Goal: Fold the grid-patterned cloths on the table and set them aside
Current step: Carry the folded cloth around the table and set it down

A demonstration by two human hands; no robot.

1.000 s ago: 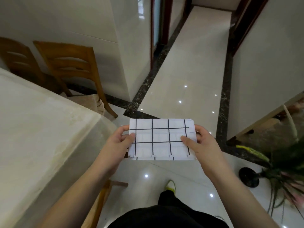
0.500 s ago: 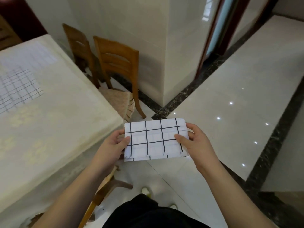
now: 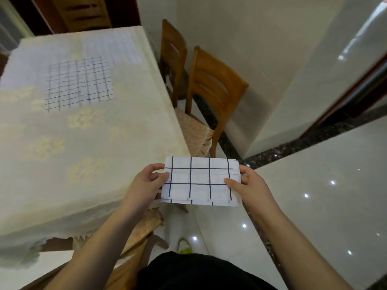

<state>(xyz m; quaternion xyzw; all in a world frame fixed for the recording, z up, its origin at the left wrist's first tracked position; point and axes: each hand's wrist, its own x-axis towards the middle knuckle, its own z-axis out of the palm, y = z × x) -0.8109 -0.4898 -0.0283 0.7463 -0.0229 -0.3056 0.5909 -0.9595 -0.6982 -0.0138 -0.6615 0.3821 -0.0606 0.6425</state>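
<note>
View has swung back toward the table point(image 3: 88, 143) vs 1 s ago; the folded cloth point(image 3: 201, 181) is held the same way, in the air just off the table's near right corner. Left hand point(image 3: 144, 185) and right hand point(image 3: 249, 187) each pinch an end, thumb on top, fingers under. Prob. abt to set it aside. Another grid cloth point(image 3: 79, 82) lies flat, unfolded, toward the far left edge. No containers in view.

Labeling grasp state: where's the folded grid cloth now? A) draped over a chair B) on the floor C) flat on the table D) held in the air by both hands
D: the left hand and right hand pinch the folded cloth's short ends, beside the table.
</note>
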